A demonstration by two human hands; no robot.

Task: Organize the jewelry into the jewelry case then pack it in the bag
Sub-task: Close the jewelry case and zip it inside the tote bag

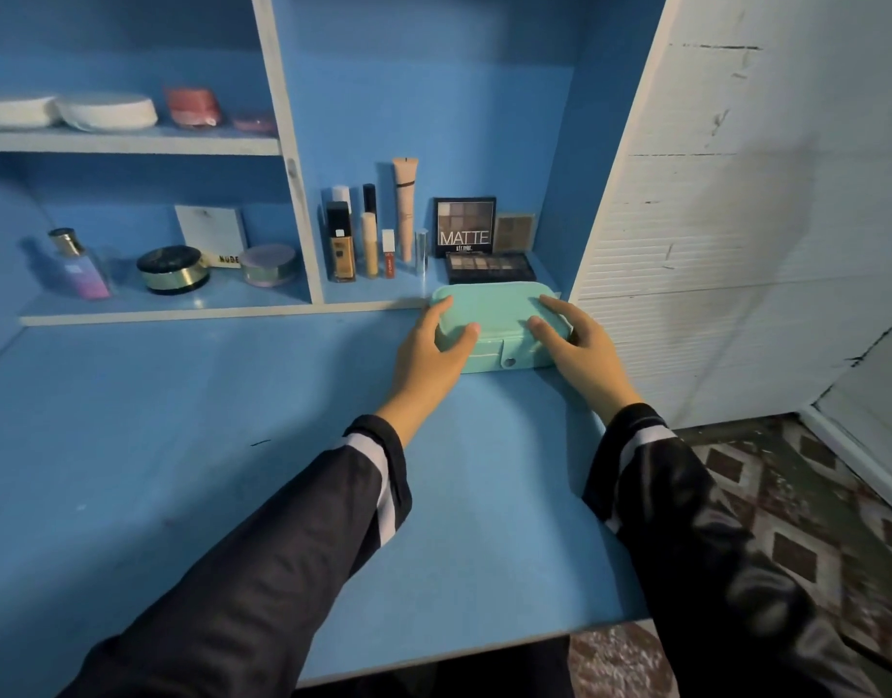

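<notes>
Case (pixel 499 314) shut, snap fastened, at desk (pixel 182 445) back edge. Left hand (pixel 434 345), right hand (pixel 572 345) curl around ends, likely to pull it nearer.

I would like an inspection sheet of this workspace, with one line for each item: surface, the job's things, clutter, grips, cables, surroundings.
Surface: blue desk, with a shelf unit behind it.
Job's things: teal jewelry case, lid shut, snap tab down, at the desk's back right by the shelf ledge; no loose jewelry and no bag seen.
Clutter: cosmetics on the lower shelf, among them a MATTE palette, a foundation bottle and a perfume bottle; white round pads on the upper shelf.
Grips: left hand holds the case's left end, right hand its right end.
Cables: nothing seen.
Surroundings: white panel at right; patterned floor below.
</notes>
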